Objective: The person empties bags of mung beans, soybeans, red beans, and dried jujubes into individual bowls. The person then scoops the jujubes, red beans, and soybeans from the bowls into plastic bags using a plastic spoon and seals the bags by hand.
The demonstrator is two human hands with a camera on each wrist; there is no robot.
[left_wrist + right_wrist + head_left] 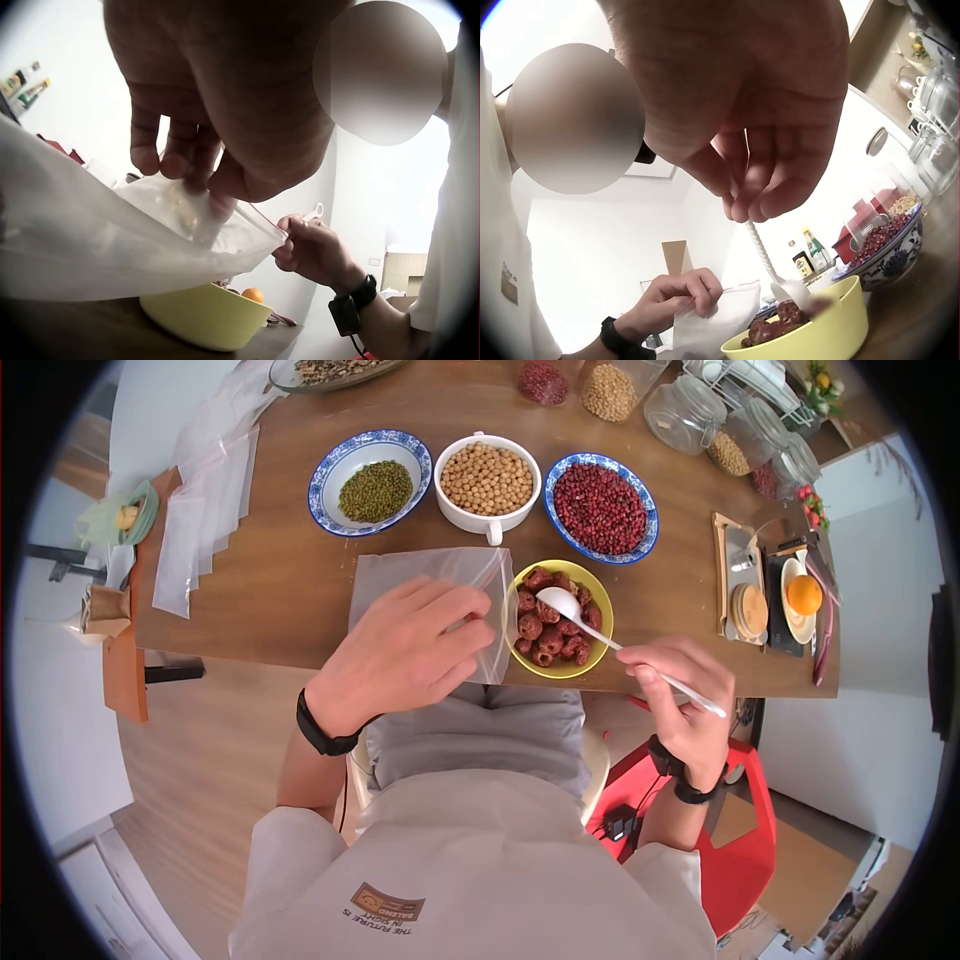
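My left hand (pixel 405 635) pinches the upper edge of a clear zip bag (pixel 375 585), its mouth beside the bowl. In the left wrist view the bag (pixel 112 240) hangs slanting from the fingertips. A yellow bowl (pixel 561 671) holds wrinkled dried red dates (pixel 530 627). With thumb and fingers, my right hand (pixel 690 695) grips the twisted handle of a white spoon (pixel 560 600). The spoon's head rests among the dates; in the right wrist view the dates (pixel 776 327) lie right at it.
Behind stand a bowl of green mung beans (pixel 375 490), a white pot of chickpeas (pixel 487 478) and a bowl of dark red beans (pixel 600 508). More bags (pixel 205 525) lie left. Glass jars (pixel 684 415) stand back right; a tray (pixel 738 560) and an orange (pixel 803 595) are at right.
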